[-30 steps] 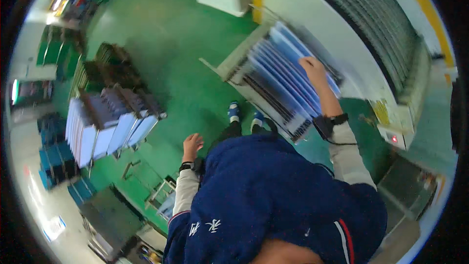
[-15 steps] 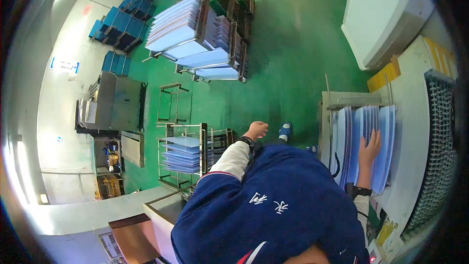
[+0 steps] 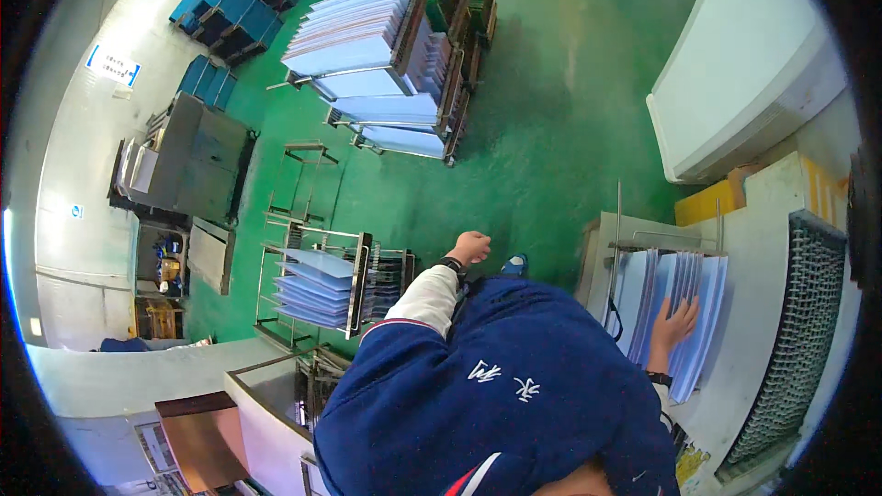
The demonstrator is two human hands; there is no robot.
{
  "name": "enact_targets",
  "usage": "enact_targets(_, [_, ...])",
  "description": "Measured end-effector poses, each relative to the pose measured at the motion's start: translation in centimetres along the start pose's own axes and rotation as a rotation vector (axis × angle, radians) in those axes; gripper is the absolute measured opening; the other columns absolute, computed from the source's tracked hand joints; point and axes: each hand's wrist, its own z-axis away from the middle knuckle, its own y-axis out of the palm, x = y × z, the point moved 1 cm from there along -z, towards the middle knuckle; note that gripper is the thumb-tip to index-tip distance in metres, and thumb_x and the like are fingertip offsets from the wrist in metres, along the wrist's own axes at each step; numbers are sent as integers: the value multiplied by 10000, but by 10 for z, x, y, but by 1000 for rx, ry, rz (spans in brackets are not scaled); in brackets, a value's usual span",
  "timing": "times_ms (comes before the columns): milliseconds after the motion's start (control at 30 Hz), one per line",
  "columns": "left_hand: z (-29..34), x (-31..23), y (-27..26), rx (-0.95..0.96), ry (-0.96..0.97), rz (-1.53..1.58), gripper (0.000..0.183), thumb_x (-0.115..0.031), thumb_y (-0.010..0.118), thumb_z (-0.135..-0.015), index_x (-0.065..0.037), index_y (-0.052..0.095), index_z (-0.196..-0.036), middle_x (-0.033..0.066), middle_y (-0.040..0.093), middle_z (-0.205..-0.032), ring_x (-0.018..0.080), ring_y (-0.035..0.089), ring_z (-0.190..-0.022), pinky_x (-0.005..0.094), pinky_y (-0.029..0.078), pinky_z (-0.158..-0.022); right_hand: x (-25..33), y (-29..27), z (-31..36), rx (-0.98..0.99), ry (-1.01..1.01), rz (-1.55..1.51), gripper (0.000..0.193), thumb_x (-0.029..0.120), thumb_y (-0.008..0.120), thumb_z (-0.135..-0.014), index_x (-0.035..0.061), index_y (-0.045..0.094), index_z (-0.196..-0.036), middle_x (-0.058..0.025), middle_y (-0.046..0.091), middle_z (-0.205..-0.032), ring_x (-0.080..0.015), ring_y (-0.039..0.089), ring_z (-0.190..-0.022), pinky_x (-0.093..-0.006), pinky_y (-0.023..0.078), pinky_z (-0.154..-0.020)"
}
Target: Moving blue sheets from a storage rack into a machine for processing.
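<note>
A stack of thin pale-blue sheets (image 3: 709, 289) stands on edge, leaning together, at my right. My right hand (image 3: 675, 323) lies against these sheets with its fingers stretched and spread across their edges; it does not appear to be wrapped round any of them. In front of my body, my left hand (image 3: 470, 248) hangs over the green floor with its fingers curled in. Nothing shows in it, and it touches nothing. A thin metal post (image 3: 618, 220) rises at the left side of the stack, with a black strap (image 3: 616, 317) hanging near it.
A wire rack (image 3: 361, 280) with pale-blue sheets stands left of my left hand. Farther off are loaded sheet racks (image 3: 367, 50) and an empty metal frame (image 3: 308, 152). A machine with a metal mesh conveyor (image 3: 795, 321) flanks the right side; a large white housing (image 3: 735, 64) stands beyond.
The view has shifted and turned slightly. My right hand's fingers have spread and tilted rightward on the sheets. My left hand stays curled in front of me.
</note>
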Motion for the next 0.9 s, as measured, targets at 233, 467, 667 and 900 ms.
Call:
enact_targets(233, [-17,16,-19,43,-38,81,273,-257,582,-877,-75,636,-1073,37,675,-791,137,595,-559,284,478,-477,7,2,2,-27,19,-20,447,379,583,-896,44,580,-1192,-74,368,-1486,-329,333,-1350,-519,283,-1064])
enact_targets(467, [-14,15,-24,-23,-29,28,274,-263,580,-889,-60,634,-1066,55,674,-815,147,610,-591,289,488,-487,7,2,1,-47,25,-18,399,347,580,-899,17,586,-1123,-76,361,-1487,-331,345,-1332,-522,283,-1063])
enact_targets(667, [-12,23,-34,-17,-87,76,297,-255,580,-903,-50,618,-1114,75,688,-886,164,637,-629,296,518,-511,8,-1,-3,20,41,48,404,380,563,-911,3,584,-1054,-87,350,-1492,-340,344,-1330,-533,276,-1066])
enact_targets(900, [-10,27,-32,-46,-74,114,250,-243,583,-891,-58,648,-1046,49,672,-807,144,608,-579,282,487,-479,10,-3,-4,11,33,123,415,406,549,-918,7,581,-1026,-80,379,-1469,-311,365,-1323,-486,326,-1029])
